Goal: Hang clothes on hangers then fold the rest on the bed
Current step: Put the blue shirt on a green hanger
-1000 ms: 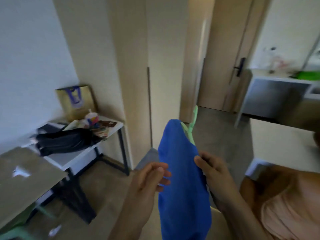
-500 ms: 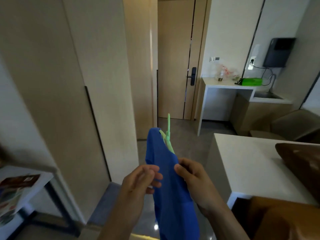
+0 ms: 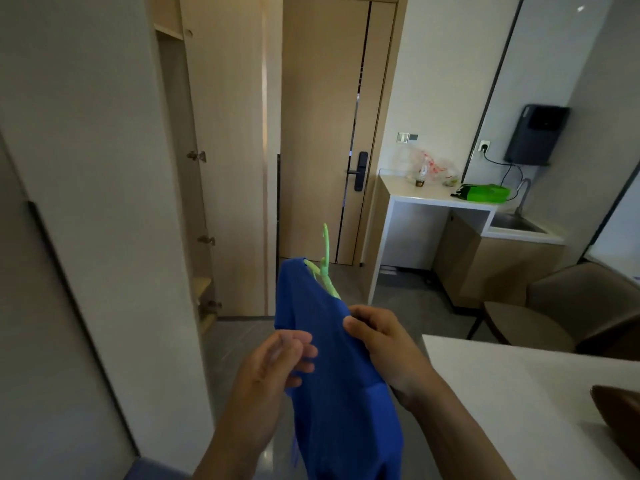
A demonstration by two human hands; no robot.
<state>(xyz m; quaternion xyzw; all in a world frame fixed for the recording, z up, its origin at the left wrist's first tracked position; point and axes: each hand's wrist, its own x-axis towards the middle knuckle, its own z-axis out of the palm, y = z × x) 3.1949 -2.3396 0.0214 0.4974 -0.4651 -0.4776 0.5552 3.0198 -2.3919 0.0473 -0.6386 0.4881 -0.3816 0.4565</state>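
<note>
A blue shirt (image 3: 343, 386) hangs on a light green hanger (image 3: 325, 268), whose hook sticks up above the collar. My right hand (image 3: 381, 344) grips the shirt's near shoulder over the hanger arm and carries it. My left hand (image 3: 273, 365) is beside the shirt's left edge, fingertips pinched on the fabric. The lower part of the shirt runs out of the frame's bottom. The bed's white corner (image 3: 512, 393) lies at the lower right.
An open wardrobe (image 3: 194, 188) with a pale door stands ahead on the left. Beyond it is the wooden entrance door (image 3: 318, 133). A white counter (image 3: 426, 194) with a plastic bag and a green item is at the right, a chair (image 3: 568, 306) below it.
The view has swung right, away from the desk, towards the wardrobe and entrance door. The shirt on its hanger stays held in front of me in both hands.
</note>
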